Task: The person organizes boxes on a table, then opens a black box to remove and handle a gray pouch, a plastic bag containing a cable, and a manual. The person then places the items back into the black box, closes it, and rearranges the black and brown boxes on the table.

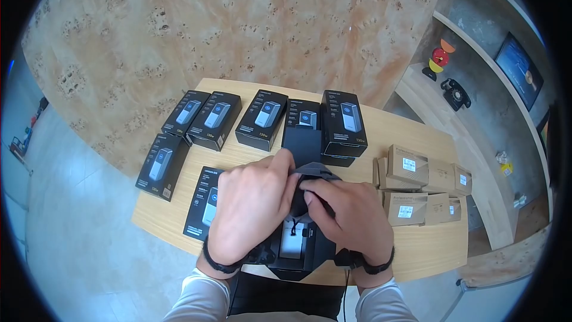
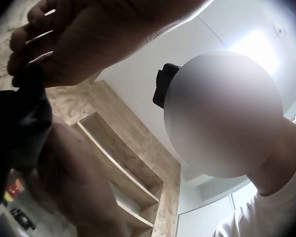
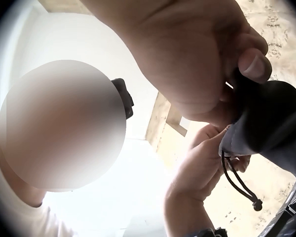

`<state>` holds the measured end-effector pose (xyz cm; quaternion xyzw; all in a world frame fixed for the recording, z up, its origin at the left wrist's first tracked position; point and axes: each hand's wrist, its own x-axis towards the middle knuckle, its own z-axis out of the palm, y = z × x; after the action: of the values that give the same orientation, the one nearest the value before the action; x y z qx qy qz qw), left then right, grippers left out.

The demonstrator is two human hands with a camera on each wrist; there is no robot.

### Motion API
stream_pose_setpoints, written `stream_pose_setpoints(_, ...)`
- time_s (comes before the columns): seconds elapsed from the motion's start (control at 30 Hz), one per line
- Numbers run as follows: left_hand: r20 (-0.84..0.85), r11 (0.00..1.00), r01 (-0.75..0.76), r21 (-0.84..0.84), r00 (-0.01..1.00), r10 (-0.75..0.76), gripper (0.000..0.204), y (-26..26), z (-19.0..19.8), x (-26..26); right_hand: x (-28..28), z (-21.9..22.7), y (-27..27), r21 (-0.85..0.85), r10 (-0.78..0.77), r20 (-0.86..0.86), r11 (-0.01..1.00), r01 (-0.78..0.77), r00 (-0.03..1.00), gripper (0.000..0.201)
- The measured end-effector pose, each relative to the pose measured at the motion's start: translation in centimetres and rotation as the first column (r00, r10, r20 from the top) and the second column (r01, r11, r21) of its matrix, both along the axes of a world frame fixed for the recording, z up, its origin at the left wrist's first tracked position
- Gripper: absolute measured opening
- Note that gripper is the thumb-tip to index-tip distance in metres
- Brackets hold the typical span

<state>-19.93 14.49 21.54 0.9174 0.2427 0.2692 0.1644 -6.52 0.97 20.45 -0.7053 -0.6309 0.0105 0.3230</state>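
A dark grey drawstring pouch [image 1: 316, 170] is held between my two hands above an open black box [image 1: 302, 143]. My left hand [image 1: 253, 200] pinches the pouch's mouth from the left. On the other side, my right hand [image 1: 357, 214] grips the fabric with its fingers and thumb at the opening. In the right wrist view the pouch [image 3: 274, 126] has a black cord [image 3: 237, 185] hanging in a loop with a knot. A whitish block [image 1: 292, 244] lies inside the open box, below the pouch. What the pouch contains is hidden.
Several black printed boxes [image 1: 214, 120] stand along the table's back and left. One more black box [image 1: 201, 203] lies beside my left wrist. Small brown cartons [image 1: 407, 167] are stacked on the right. The wooden table [image 1: 417, 250] ends close to my body.
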Motion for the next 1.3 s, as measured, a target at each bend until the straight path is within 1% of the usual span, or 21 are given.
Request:
stream_pose_setpoints(0.07, 0.015, 0.999, 0.05, 0.009, 0.999, -0.05, 0.013, -0.1, 0.1, 0.2, 0.0, -0.1, -0.1, 0.009, -0.009, 0.025, 1.0, 0.009, 1.0, 0.016)
stream_pose_setpoints(0.13, 0.023, 0.996, 0.085, 0.003, 0.996, -0.085, 0.013, -0.5, 0.1, 0.3, 0.1, -0.5, -0.1, -0.119, 0.061, 0.095, 0.992, -0.05, 0.994, 0.018)
stream_pose_setpoints(0.17, 0.03, 0.993, 0.119, -0.003, 0.992, -0.119, 0.013, -0.6, 0.1, 0.4, 0.1, -0.5, -0.2, -0.119, 0.06, 0.094, 0.992, -0.048, 0.994, 0.018)
stream_pose_setpoints(0.27, 0.042, 0.995, 0.101, -0.007, 0.994, -0.101, 0.015, -0.6, -0.3, 0.8, 0.2, -0.3, -0.4, -0.115, 0.027, 0.094, 0.993, -0.016, 0.995, 0.015)
stream_pose_setpoints(0.33, 0.017, 0.994, 0.112, -0.008, 0.994, -0.112, 0.015, -0.5, 0.0, 0.6, 0.0, 0.0, -0.4, 0.088, -0.102, -0.023, 0.991, 0.104, 0.995, 0.017)
stream_pose_setpoints(0.4, -0.01, 0.992, 0.127, -0.007, 0.992, -0.127, 0.015, -0.4, 0.2, 0.5, -0.3, 0.2, -0.3, 0.104, -0.131, -0.001, 0.986, 0.131, 0.991, 0.016)
stream_pose_setpoints(0.47, 0.064, 0.98, 0.187, -0.061, 0.981, -0.183, 0.016, -0.4, 0.2, 0.5, -0.2, 0.2, -0.3, 0.121, -0.159, 0.019, 0.98, 0.156, 0.987, 0.014)
stream_pose_setpoints(0.5, 0.063, 0.981, 0.187, -0.059, 0.981, -0.183, 0.016, -0.4, 0.1, 0.6, 0.1, 0.1, -0.5, 0.103, -0.134, 0.032, 0.986, 0.13, 0.99, 0.013)
stream_pose_setpoints(0.57, 0.161, 0.977, 0.189, -0.1, 0.972, -0.172, 0.022, -0.4, 0.0, 0.7, 0.5, 0.2, -0.8, 0.085, -0.109, 0.046, 0.991, 0.105, 0.993, 0.011)
stream_pose_setpoints(0.6, 0.162, 0.977, 0.19, -0.1, 0.972, -0.173, 0.022, -0.4, 0.1, 0.7, 0.7, 0.5, -0.9, 0.14, -0.094, -0.017, 0.986, 0.096, 0.995, 0.012)
stream_pose_setpoints(0.67, 0.161, 0.943, 0.22, -0.251, 0.97, -0.183, 0.033, -0.5, 0.7, 0.5, 1.0, 0.7, -1.3, 0.194, -0.078, -0.079, 0.977, 0.092, 0.994, 0.013)
stream_pose_setpoints(0.7, 0.162, 0.942, 0.221, -0.251, 0.969, -0.184, 0.033, -0.6, 1.0, 0.5, 1.1, 0.7, -1.4, 0.193, -0.08, -0.058, 0.977, 0.089, 0.995, 0.017)
stream_pose_setpoints(0.77, 0.229, 0.85, 0.358, -0.386, 0.93, -0.287, 0.053, -0.5, 1.5, 0.3, 1.5, 0.9, -1.6, 0.194, -0.082, -0.038, 0.977, 0.087, 0.996, 0.021)
stream_pose_setpoints(0.8, 0.229, 0.85, 0.358, -0.385, 0.93, -0.288, 0.053, -0.1, 1.5, 0.1, 2.0, 1.0, -1.6, 0.209, -0.042, -0.007, 0.977, 0.043, 0.999, 0.024)
stream_pose_setpoints(0.87, 0.326, 0.783, 0.561, -0.268, 0.818, -0.475, 0.079, 1.0, 1.4, -0.4, 3.0, 1.1, -1.7, 0.227, -0.008, 0.023, 0.974, 0.003, 1.0, 0.026)
stream_pose_setpoints(0.9, 0.324, 0.782, 0.563, -0.267, 0.816, -0.478, 0.079, 1.4, 1.3, -0.5, 3.4, 1.1, -1.9, 0.211, 0.029, -0.02, 0.977, -0.024, 0.999, 0.03)
stream_pose_setpoints(0.97, 0.186, 0.806, 0.583, -0.103, 0.807, -0.561, 0.1, 1.9, 1.1, -0.7, 4.1, 0.8, -2.2, 0.196, 0.066, -0.065, 0.979, -0.052, 0.996, 0.033)
stream_pose_setpoints(1.03, 0.146, 0.807, 0.586, -0.075, 0.807, -0.572, 0.104, 2.2, 0.7, -0.4, 4.6, 0.5, -2.4, 0.23, 0.188, -0.223, 0.964, -0.136, 0.957, 0.037)
stream_pose_setpoints(1.1, 0.106, 0.807, 0.588, -0.047, 0.807, -0.581, 0.108, 2.2, 0.6, -0.4, 4.9, 0.6, -2.6, 0.222, 0.235, -0.269, 0.959, -0.178, 0.934, 0.036)
stream_pose_setpoints(1.17, -0.015, 0.749, 0.596, -0.291, 0.78, -0.626, 0.107, 2.0, 0.8, -0.4, 5.0, 0.7, -2.7, 0.216, 0.275, -0.316, 0.953, -0.214, 0.908, 0.035)
stream_pose_setpoints(1.3, -0.109, 0.771, 0.545, -0.331, 0.789, -0.605, 0.102, 1.3, 1.8, -0.5, 5.2, 0.5, -2.6, 0.274, 0.235, -0.267, 0.948, -0.161, 0.935, 0.03)
